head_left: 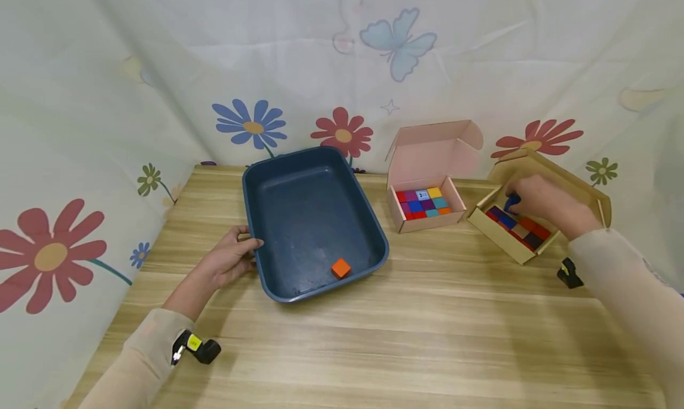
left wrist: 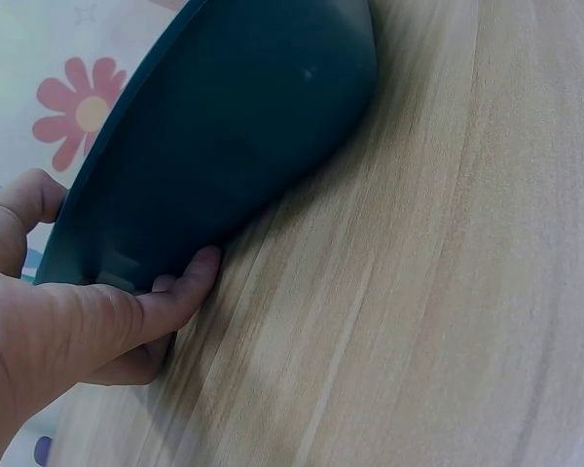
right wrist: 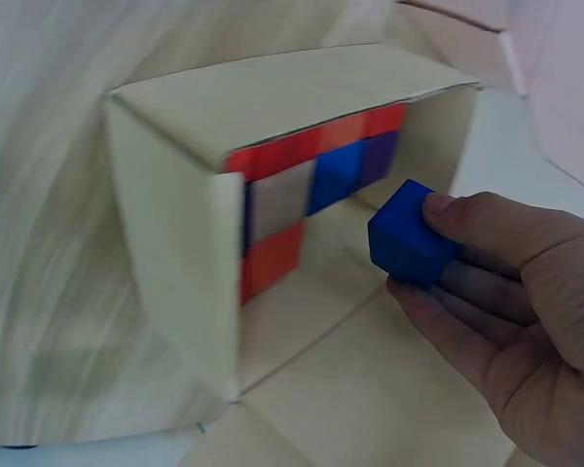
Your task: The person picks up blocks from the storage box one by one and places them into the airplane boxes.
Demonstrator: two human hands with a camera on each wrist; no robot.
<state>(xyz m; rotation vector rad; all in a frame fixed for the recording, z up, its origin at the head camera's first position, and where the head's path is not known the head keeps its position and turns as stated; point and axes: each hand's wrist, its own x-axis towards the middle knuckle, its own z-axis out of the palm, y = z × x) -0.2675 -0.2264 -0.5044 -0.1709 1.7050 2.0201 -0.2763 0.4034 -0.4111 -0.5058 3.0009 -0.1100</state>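
My right hand (head_left: 542, 198) pinches a blue cube (right wrist: 412, 233) between thumb and fingers, just over the opened tan cardboard box (head_left: 501, 238). In the right wrist view, red, orange, purple, blue and beige cubes (right wrist: 280, 199) sit packed along one side of that box. With the thumb over its rim and the fingers against the outer wall, my left hand (head_left: 231, 257) grips the left side of a dark blue tray (head_left: 299, 219). One orange cube (head_left: 341, 269) lies in the tray near its front edge.
A pink cardboard box (head_left: 427, 224) with its lid up stands between tray and tan box, holding several coloured cubes (head_left: 422, 204). All rest on a wood-grain table (head_left: 427, 338). Behind hangs a white curtain (head_left: 299, 53) printed with flowers and a butterfly. Small black cameras are on both wrists.
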